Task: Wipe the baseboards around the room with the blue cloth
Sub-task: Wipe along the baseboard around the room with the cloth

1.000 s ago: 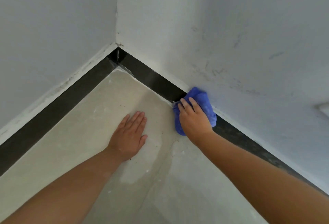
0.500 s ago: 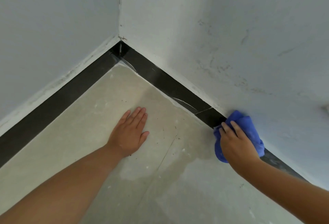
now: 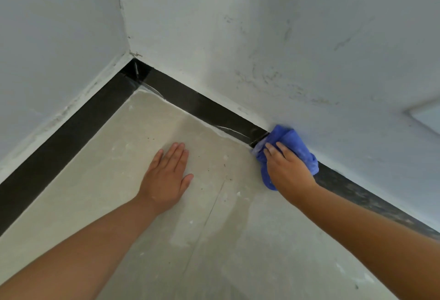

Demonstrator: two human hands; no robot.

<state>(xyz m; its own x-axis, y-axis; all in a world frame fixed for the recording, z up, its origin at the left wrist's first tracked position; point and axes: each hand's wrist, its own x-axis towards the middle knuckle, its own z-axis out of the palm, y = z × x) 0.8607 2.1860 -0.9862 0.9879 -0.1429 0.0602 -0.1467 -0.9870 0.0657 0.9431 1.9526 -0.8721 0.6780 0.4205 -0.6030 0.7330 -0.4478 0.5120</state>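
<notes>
Pressing the bunched, bright blue cloth (image 3: 289, 142) against the black baseboard (image 3: 202, 105) on the right-hand wall, the right hand (image 3: 289, 172) covers it with fingers laid over it; the left hand (image 3: 166, 175) rests flat on the floor (image 3: 100, 168), fingers together.

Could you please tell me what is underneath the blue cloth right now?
The blue cloth is pressed by the right hand against the black baseboard along the right wall, at the floor edge. The baseboard stretch beneath the cloth is covered, so its condition cannot be seen.

blue cloth (image 3: 294, 143) | black baseboard (image 3: 202, 106) | white scuffed wall (image 3: 262, 37) | beige speckled floor (image 3: 119, 168)
</notes>
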